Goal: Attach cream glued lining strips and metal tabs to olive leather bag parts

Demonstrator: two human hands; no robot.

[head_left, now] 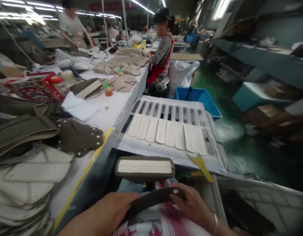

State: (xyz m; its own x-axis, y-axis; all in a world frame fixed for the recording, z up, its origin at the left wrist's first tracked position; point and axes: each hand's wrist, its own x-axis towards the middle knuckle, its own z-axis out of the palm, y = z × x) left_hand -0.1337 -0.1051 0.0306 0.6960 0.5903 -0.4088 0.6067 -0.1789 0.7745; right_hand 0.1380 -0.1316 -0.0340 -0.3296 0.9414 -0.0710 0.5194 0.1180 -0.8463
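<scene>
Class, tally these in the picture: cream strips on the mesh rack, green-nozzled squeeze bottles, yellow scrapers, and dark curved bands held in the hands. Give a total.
Cream strips: 8
Green-nozzled squeeze bottles: 2
Yellow scrapers: 1
Dark curved bands: 1
Total: 12

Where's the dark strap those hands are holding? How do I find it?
Start at the long white work table, then look down at the very bottom of the picture for two bare hands. Between the left hand and right hand is a curved dark strap. It is darker than the pale banded piece just ahead of it, and the hands hold it.
</scene>
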